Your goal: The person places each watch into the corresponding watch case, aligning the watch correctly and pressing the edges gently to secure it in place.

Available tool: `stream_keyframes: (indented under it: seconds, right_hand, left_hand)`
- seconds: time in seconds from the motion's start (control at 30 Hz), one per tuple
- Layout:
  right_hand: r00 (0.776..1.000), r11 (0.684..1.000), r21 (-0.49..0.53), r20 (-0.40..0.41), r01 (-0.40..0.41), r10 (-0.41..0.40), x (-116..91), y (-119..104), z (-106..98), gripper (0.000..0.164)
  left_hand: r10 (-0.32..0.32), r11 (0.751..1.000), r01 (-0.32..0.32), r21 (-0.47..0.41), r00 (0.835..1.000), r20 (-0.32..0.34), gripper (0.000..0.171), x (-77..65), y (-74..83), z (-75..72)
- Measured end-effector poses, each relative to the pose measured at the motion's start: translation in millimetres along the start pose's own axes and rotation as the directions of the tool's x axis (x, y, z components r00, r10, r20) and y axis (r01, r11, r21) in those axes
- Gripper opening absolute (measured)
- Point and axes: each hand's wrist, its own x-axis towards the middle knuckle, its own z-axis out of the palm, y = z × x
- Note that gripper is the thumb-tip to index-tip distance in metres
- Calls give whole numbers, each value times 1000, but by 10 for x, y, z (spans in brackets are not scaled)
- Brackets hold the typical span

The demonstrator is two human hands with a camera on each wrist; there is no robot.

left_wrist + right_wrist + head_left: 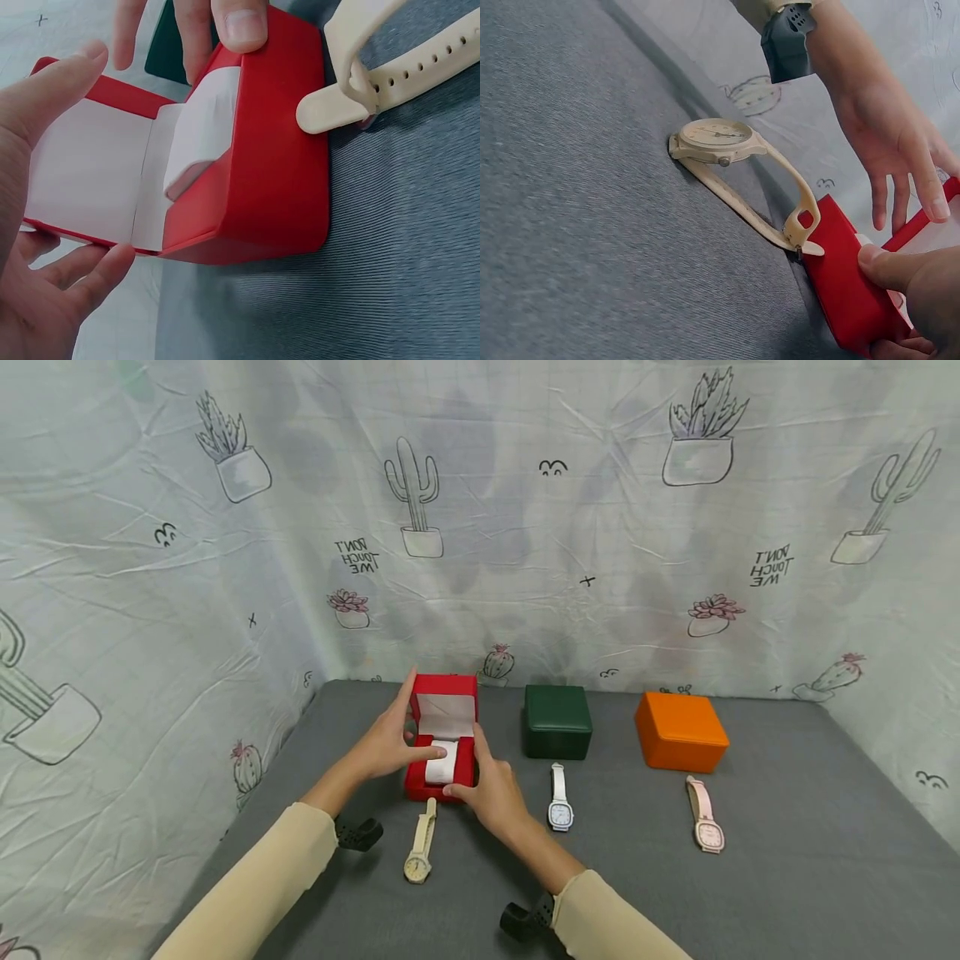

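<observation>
A person in cream sleeves (258, 877) works with both bare hands at a grey table (622, 877). A red box (417, 777) stands open near the table's far edge, toward its far left corner. Its lid (447, 712) is raised at the back, showing a pale lining, and a white cushion (441, 768) sits inside the base.

The left hand (386, 743) is spread wide, its fingers along the left side of the raised lid and its thumb reaching over the cushion; whether the thumb touches the cushion cannot be told. The right hand (495, 789) grips the box's right side, its thumb pressed on the front upper edge and its fingers around the side.

A cream watch (422, 845), its strap fastened in a loop, lies just in front of the red box, strap end toward it; whether the two touch is unclear.

To the right, a closed green box (557, 722) stands near the middle of the far edge, with a white watch (560, 814) in front of it. Nearer the far right corner is a closed orange box (681, 732), with a pink watch (708, 833) before it. Behind the table hangs a pale curtain (600, 527) printed with potted cacti.
</observation>
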Motion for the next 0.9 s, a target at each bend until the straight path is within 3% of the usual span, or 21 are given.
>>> stream_keyframes:
  seconds: [0.43,0.77,0.83,0.9]
  right_hand:
    - [1000,1000,27,22,-14,14,-108,-42,16,101]
    - [1000,999,31,-19,-13,13,-50,-4,58,98]
    - [1000,999,32,-21,-11,12,-41,7,68,97]
    - [1000,999,40,-26,-5,7,-34,15,78,96]
  left_hand:
    - [7,1000,-7,3,1000,-30,121,-162,20,33]
    - [27,999,-28,-45,999,-25,118,-147,-15,53]
    - [16,999,-18,-27,999,-52,116,-150,-9,58]
    - [1,1000,-2,-9,993,-122,107,-164,10,58]
